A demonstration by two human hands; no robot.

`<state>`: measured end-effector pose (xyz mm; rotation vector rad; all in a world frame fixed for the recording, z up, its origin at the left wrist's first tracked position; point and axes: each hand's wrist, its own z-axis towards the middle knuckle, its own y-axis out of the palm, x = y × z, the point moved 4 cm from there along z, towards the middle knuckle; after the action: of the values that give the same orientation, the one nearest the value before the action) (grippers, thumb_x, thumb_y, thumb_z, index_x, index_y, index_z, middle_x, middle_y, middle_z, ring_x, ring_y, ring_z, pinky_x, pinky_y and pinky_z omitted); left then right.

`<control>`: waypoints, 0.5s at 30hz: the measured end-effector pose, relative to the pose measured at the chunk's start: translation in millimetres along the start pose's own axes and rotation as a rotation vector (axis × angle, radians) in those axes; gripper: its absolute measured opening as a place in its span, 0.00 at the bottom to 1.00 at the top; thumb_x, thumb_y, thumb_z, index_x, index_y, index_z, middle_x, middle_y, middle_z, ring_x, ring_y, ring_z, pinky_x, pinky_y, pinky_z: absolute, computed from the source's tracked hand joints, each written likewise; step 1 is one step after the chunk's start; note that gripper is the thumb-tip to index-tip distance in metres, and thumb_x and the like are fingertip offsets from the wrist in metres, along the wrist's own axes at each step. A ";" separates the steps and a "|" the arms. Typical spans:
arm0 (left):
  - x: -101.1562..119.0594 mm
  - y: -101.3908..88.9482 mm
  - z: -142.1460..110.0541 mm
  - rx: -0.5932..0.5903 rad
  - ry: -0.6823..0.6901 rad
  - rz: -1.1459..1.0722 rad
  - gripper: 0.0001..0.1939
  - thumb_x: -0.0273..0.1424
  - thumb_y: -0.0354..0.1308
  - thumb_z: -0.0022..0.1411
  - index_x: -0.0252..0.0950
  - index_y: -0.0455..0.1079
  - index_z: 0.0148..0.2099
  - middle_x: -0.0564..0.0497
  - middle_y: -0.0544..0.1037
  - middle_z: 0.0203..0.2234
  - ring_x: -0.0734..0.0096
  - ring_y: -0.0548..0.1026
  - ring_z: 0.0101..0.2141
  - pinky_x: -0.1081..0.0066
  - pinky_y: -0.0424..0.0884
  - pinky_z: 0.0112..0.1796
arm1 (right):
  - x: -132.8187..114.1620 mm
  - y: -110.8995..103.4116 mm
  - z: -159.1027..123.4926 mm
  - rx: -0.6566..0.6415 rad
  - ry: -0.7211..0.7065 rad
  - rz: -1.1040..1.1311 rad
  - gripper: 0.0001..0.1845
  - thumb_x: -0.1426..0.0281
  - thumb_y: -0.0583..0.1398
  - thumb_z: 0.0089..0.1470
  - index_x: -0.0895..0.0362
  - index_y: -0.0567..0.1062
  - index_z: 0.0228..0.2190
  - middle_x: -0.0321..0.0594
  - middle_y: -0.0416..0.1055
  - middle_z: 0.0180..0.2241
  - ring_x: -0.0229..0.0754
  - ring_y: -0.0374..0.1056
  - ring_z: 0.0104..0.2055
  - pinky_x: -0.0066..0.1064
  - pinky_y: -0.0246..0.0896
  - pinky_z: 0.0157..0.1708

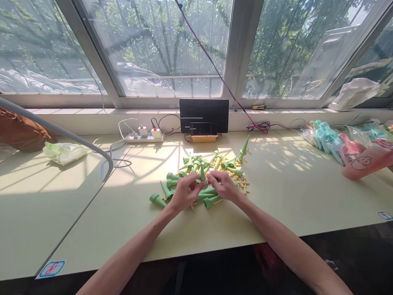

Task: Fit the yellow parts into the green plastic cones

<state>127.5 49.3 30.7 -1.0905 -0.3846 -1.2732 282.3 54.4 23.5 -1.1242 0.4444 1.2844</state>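
Green cones (211,202) blocked the middle; tablet (204,111) and phone (203,129) stood behind. Table (291,188) gave passage on both sides.

Both hands (186,192) at a green spike (202,173)

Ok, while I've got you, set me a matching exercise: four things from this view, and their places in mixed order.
Things:
1. Raised green cone
2. Phone
3. Power strip
4. Pink bag

Places:
A. Right side of the table
B. In front of the black screen
C. In the left hand, beside the right hand
D. Left of the black screen

Pairs: 1-C, 2-B, 3-D, 4-A
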 end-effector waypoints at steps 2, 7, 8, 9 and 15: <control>-2.6 1.0 -0.1 -0.058 -0.134 -0.125 0.17 0.38 0.60 0.61 0.35 0.60 0.27 0.60 0.52 0.16 0.82 0.51 0.17 0.77 0.47 0.17 | -1.5 -0.1 -0.2 -0.005 -0.011 -0.022 0.20 0.63 0.50 0.63 0.56 0.58 0.20 0.31 0.53 0.20 0.34 0.49 0.23 0.29 0.45 0.25; -2.8 0.3 1.4 -0.178 -0.322 -0.306 0.20 0.43 0.59 0.61 0.35 0.62 0.26 0.60 0.55 0.12 0.82 0.56 0.15 0.78 0.51 0.16 | -3.6 -0.1 -0.3 -0.002 -0.053 -0.060 0.21 0.62 0.51 0.64 0.56 0.58 0.20 0.32 0.54 0.20 0.34 0.49 0.23 0.28 0.46 0.25; -2.6 -0.3 2.1 -0.185 -0.330 -0.317 0.20 0.43 0.59 0.61 0.34 0.61 0.25 0.60 0.56 0.11 0.82 0.56 0.14 0.78 0.52 0.16 | -3.5 0.1 -0.3 -0.002 -0.061 -0.063 0.21 0.62 0.51 0.64 0.56 0.58 0.20 0.32 0.55 0.20 0.34 0.50 0.23 0.28 0.47 0.25; -2.6 -0.7 2.5 -0.191 -0.336 -0.323 0.21 0.43 0.59 0.61 0.34 0.61 0.25 0.60 0.56 0.11 0.82 0.56 0.14 0.78 0.53 0.16 | -3.1 0.4 -0.4 -0.002 -0.068 -0.066 0.21 0.63 0.51 0.64 0.56 0.58 0.20 0.32 0.55 0.20 0.34 0.50 0.23 0.28 0.47 0.25; -6.5 0.8 0.4 -0.171 -0.335 -0.279 0.17 0.42 0.59 0.62 0.34 0.64 0.29 0.60 0.54 0.13 0.82 0.53 0.15 0.78 0.48 0.16 | -0.5 1.7 -0.3 0.016 -0.082 -0.081 0.20 0.64 0.51 0.63 0.55 0.55 0.20 0.32 0.54 0.20 0.34 0.49 0.23 0.28 0.46 0.25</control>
<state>126.3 53.3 25.6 -1.4401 -0.7095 -1.3869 280.7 53.6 23.1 -1.0621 0.3448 1.2492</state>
